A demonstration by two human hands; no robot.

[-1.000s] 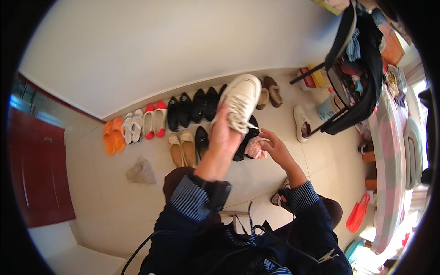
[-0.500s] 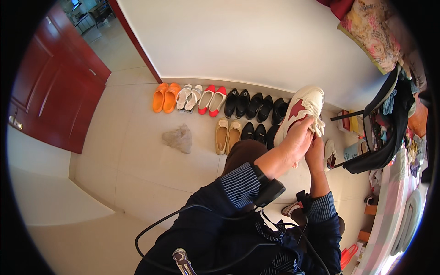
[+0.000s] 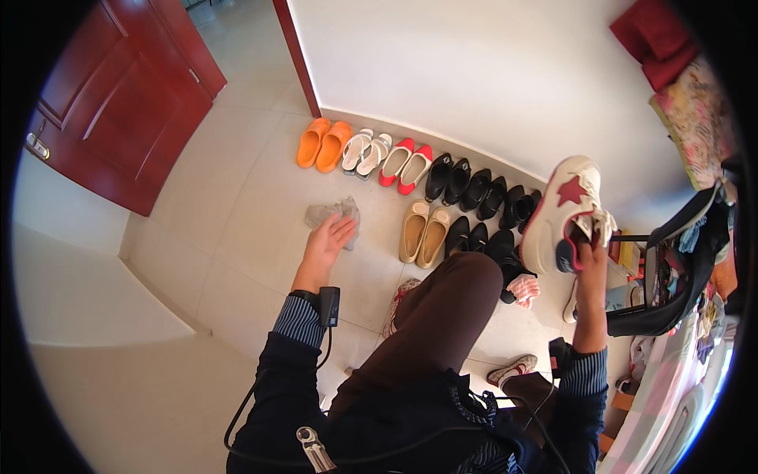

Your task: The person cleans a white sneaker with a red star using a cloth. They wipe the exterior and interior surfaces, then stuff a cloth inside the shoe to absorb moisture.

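Note:
A cream sneaker (image 3: 557, 201) with a dark red star and pale laces is held up at the right. My right hand (image 3: 591, 254) grips it at its opening, the fingers partly hidden inside the shoe. Over on the left, my left hand (image 3: 328, 239) has its fingers stretched out and holds nothing. It overlaps a crumpled grey cloth or bag (image 3: 350, 212) on the floor; whether they touch I cannot tell.
Along the wall stand orange clogs (image 3: 324, 145), white sandals (image 3: 368, 153), red-and-cream flats (image 3: 406, 165) and several black shoes (image 3: 476, 189). Beige flats (image 3: 424, 233) sit in front. A black-framed chair (image 3: 659, 304) is at the right; a red door (image 3: 130, 103) at the left.
My left hand has let go of the sneaker and moved left to the grey cloth. My right hand keeps the sneaker, now farther right in view. The view has shifted.

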